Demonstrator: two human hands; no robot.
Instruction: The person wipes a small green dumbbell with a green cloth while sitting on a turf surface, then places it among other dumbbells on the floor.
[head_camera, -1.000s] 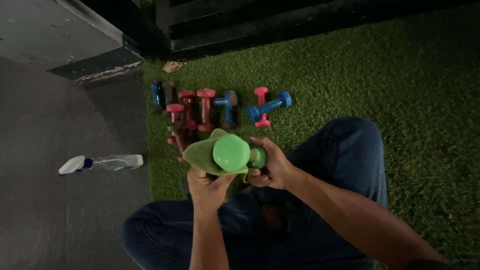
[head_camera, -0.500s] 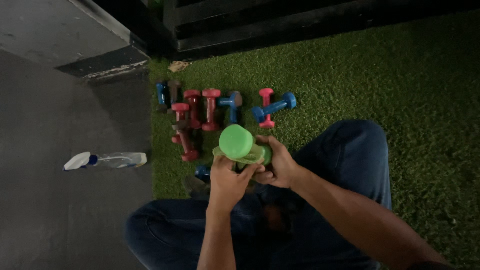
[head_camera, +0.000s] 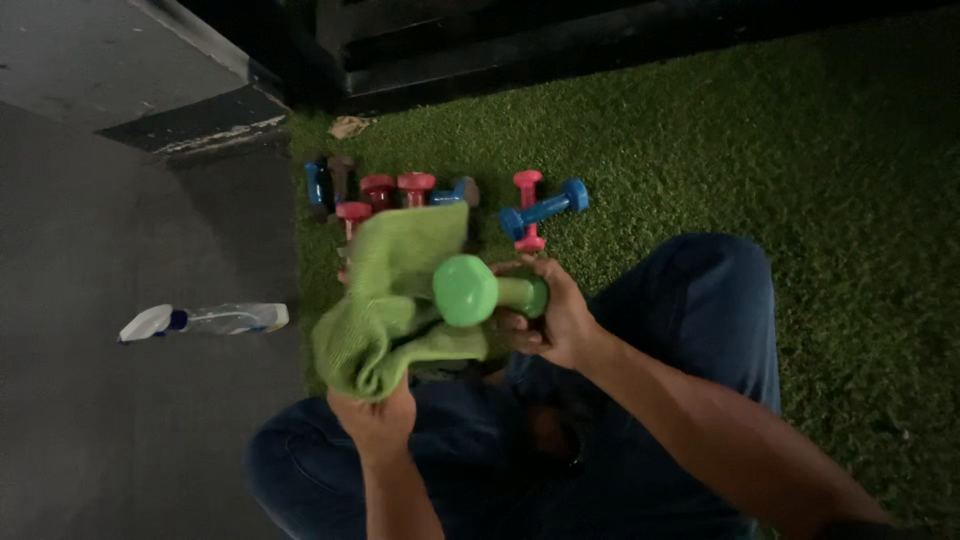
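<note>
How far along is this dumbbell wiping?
Hard to say what is already wiped. In hand: the right hand grips a green dumbbell while the left hand holds a green cloth against it. Red, pink and blue dumbbells lie on the grass, spray bottle nearby.

Green artificial turf (head_camera: 760, 150) meets a grey concrete floor (head_camera: 110, 420). On the turf, just beyond the fingers (head_camera: 528, 268) of the right hand (head_camera: 550, 315), lie a blue dumbbell (head_camera: 545, 208) crossed over a pink dumbbell (head_camera: 527, 210), with more red and blue dumbbells (head_camera: 385, 190) beside them. A clear spray bottle (head_camera: 205, 320) lies on the concrete, well apart from the left hand (head_camera: 375, 420).
</note>
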